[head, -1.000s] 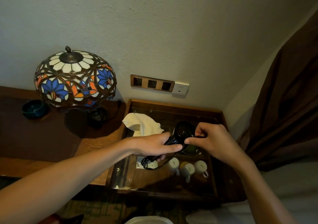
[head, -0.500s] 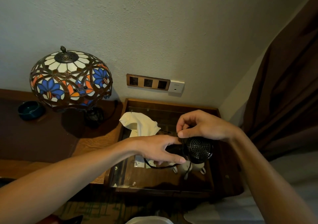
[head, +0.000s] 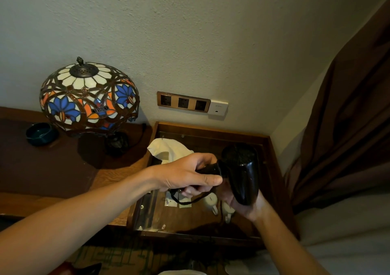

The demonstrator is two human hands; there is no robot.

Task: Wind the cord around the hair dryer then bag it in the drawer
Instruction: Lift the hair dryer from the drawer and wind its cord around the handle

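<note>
I hold a black hair dryer (head: 242,171) above a glass-topped wooden stand (head: 272,169). My left hand (head: 187,174) is closed around its handle. My right hand (head: 242,205) sits under the barrel, mostly hidden by it, and supports it from below. A thin black cord (head: 187,200) hangs in a loop beneath my left hand. A cream cloth bag (head: 166,150) lies crumpled at the stand's back left. No drawer front is visible.
Under the glass are white cups (head: 211,200) and small packets (head: 171,200). A stained-glass lamp (head: 88,97) and a dark green dish (head: 40,133) stand on the desk at left. Wall sockets (head: 183,103) are behind. A brown curtain (head: 348,127) hangs at right.
The dryer has turned: its grille faced me half a second ago, and its barrel side faces me now. My right hand moved from above the dryer to underneath it.
</note>
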